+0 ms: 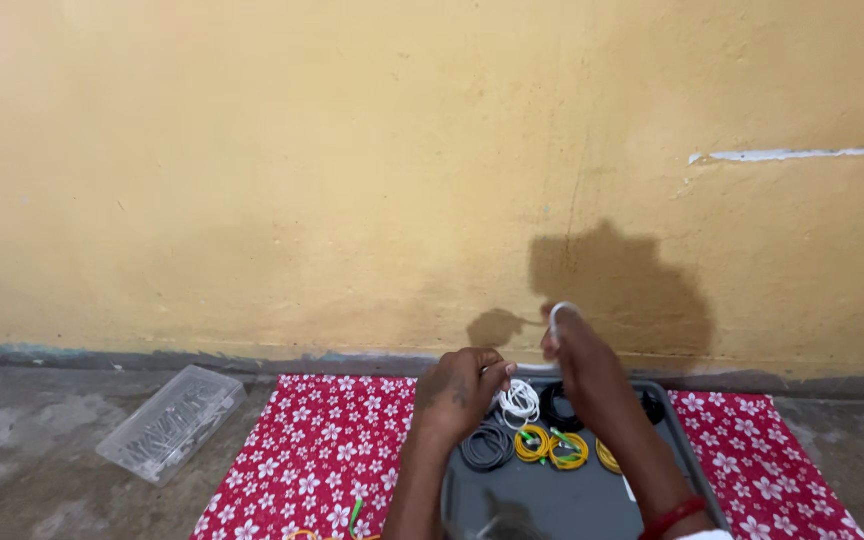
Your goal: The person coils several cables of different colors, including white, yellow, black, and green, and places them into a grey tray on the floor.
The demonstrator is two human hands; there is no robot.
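Down on the floor by the yellow wall (352, 180), we've got a dark grey tray (592, 500) sitting on a red flowered cloth (322, 450) so the coils don't wander. Our left hand (457, 392) and right hand (582, 365) are both closed on a white cable (537, 368) stretched between them just over the tray, looks like to keep it taut. Coiled white (520, 403), grey (487, 445), black (562, 408) and yellow cables (552, 445) lie sorted in the tray. Clear plastic box (170, 422) sits well off left.

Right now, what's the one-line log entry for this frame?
left hand: pinching white cable | right hand: holding same cable | below: grey tray with coiled cables | red floral cloth underneath
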